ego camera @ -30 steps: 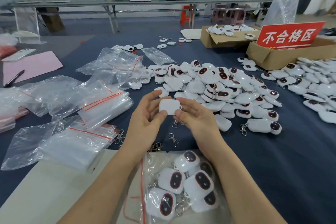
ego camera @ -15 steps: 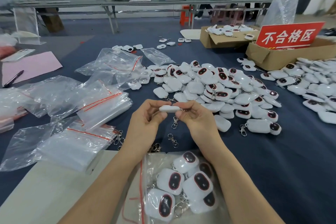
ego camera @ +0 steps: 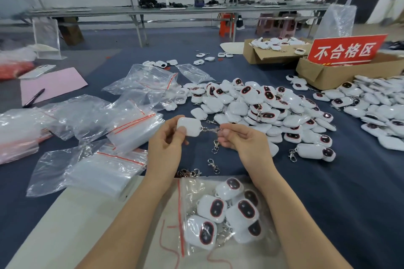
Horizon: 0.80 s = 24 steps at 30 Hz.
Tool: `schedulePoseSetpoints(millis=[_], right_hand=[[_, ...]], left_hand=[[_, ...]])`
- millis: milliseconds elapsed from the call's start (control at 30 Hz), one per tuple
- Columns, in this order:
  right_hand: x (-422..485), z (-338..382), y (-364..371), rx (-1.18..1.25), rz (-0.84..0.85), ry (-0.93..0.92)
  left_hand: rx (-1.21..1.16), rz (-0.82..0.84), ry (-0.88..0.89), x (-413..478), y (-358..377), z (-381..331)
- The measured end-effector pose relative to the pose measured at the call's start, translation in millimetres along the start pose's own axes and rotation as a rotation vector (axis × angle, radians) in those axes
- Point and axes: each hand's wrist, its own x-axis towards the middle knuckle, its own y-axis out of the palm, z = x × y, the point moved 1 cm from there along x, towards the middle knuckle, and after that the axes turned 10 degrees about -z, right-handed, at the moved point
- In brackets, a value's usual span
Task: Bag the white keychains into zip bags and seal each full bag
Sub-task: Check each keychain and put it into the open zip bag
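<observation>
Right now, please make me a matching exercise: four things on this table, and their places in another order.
1. white plastic keychain
2. red rectangular sign
3. black pen
4. clear plastic zip bag

A. standing at a brown cardboard box
B. far left, at the pink paper sheet's edge
C. nearest the person, bottom centre of view
D. in the left hand, chain pinched by the right hand

Pairs: 1-D, 2-A, 3-B, 4-C

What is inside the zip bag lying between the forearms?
The zip bag holds white keychains, about six showing, dark red-ringed faces up, with metal clasps tangled among them. They overlap, so any underneath are hidden and the count is uncertain.
</observation>
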Motion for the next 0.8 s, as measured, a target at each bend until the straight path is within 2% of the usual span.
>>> schedulePoseSetpoints(millis=[100,233,300,400,433,500,633,733,800], right_hand=[[-2.6,6.9,3.0,-0.053,0.028,-0.022],[-14.2,21.9,10.0,-0.164,0.117,-0.056],[-27.6,29.7,15.2,-0.324,0.261,-0.158],[-50.6,35.5,31.2,-0.755,0.6,-0.429],[-55.7,33.5,37.5,-0.882,0.719,-0.505],[-62.0,28.2,45.6,-1.05,0.848,-0.587],[-64.3,29.1,43.4,-1.162,0.856,-0.584],[-63.4,33.3,37.0,-1.218,0.839,-0.554],[-64.5,36.1,35.6,-1.215,0.817,-0.553]], left_hand=[[-0.033,-0.068,-0.091,-2.9,-11.2,-4.1],[-0.043,-0.064,-0.124,-17.5,-38.1,-19.1],[-0.134,-0.094,-0.184,-23.8,-56.1,-29.1],[-0.443,-0.105,-0.401,-31.5,-77.1,-41.9],[-0.478,-0.106,-0.454,-34.6,-82.0,-43.6],[-0.381,-0.081,-0.497,-43.3,-88.7,-42.6],[-0.062,0.093,-0.431,-61.7,-99.8,-32.4],[0.171,0.288,-0.281,-71.8,-106.8,-34.5],[0.38,0.32,-0.108,-76.4,-108.0,-35.0]])
